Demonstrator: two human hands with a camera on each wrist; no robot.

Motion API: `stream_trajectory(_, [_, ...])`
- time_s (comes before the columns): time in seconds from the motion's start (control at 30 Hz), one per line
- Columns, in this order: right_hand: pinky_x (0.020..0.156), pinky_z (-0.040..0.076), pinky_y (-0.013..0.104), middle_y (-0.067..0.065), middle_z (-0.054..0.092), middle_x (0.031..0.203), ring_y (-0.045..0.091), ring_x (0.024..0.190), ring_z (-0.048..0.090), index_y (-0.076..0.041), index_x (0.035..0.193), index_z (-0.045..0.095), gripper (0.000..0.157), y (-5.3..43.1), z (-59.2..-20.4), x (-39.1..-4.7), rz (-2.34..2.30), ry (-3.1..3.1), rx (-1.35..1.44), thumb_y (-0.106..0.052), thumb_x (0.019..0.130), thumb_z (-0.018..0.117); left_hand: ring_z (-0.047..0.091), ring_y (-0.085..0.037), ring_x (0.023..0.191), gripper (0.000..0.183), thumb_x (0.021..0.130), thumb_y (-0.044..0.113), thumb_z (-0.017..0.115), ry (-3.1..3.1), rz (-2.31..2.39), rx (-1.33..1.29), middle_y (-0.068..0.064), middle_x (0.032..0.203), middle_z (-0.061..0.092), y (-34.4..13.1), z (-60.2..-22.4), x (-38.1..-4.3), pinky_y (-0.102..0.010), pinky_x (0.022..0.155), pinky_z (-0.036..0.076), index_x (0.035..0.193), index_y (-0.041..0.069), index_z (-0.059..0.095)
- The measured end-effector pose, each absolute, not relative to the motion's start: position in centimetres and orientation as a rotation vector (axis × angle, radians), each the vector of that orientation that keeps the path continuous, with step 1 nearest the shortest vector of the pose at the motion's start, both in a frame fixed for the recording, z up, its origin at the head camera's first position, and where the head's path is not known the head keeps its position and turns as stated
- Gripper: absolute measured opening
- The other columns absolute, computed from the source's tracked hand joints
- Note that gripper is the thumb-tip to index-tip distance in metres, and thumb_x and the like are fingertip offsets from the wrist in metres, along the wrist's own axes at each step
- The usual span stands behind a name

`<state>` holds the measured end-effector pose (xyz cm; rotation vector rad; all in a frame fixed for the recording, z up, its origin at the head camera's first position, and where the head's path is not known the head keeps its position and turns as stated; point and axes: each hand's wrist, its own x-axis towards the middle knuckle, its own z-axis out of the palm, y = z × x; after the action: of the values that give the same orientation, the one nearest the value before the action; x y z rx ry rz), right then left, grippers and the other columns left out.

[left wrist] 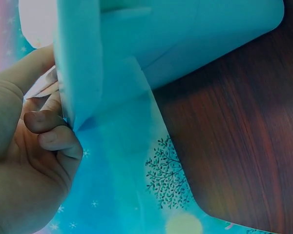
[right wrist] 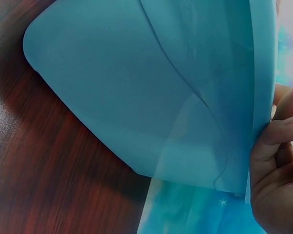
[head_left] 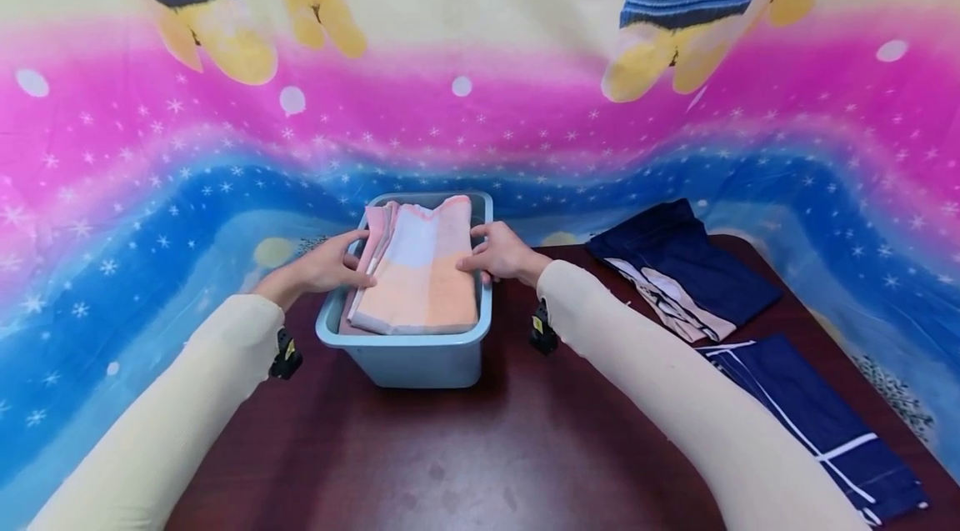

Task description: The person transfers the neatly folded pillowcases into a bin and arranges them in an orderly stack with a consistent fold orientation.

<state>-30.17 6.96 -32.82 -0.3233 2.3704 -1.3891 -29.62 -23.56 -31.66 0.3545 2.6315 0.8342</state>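
A light-blue plastic bin (head_left: 427,364) stands on the table, with a folded checked cloth (head_left: 420,264) in pink, white and peach filling its top. At the bin's left rim, my left hand (head_left: 330,262) pinches the near-left edge of the cloth. My right hand (head_left: 504,252) holds the cloth's right edge, thumb on top, beside the right rim. In the left wrist view the left hand's fingers (left wrist: 53,139) are curled close to the rim. The right wrist view shows curled fingers (right wrist: 271,141) against the bin's outer wall; the cloth is mostly hidden there.
On the right of the dark wooden table (head_left: 450,464) lie a folded navy garment (head_left: 697,264) with a pale printed part and another navy garment (head_left: 817,414) with white trim. A colourful printed sheet (head_left: 450,122) hangs behind and beside the table.
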Motion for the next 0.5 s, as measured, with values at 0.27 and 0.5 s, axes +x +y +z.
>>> stream_trajectory(0.27, [0.052, 0.043, 0.026, 0.016, 0.074, 0.106, 0.011, 0.046, 0.054, -0.003, 0.156, 0.03, 0.076, 6.84, -32.7, -30.16, -1.369, 2.377, -0.305, -0.02, 0.095, 0.072, 0.058, -0.045, 0.128, 0.098, 0.095, 0.027, 0.072, 2.621, 0.825, 0.342, -0.031, 0.138, 0.058, -23.52, -31.63, -29.5, -0.059, 0.105, 0.048, 0.163, 0.007, 0.004])
stream_trajectory(0.5, [0.053, 0.043, 0.027, 0.015, 0.074, 0.103, 0.01, 0.046, 0.054, -0.003, 0.155, 0.032, 0.075, 6.6, -32.68, -30.24, -1.353, 2.395, -0.302, -0.02, 0.095, 0.072, 0.06, -0.043, 0.126, 0.097, 0.094, 0.026, 0.072, 2.647, 0.802, 0.328, -0.031, 0.138, 0.058, -23.58, -31.66, -29.57, -0.057, 0.104, 0.049, 0.163, 0.009, 0.006])
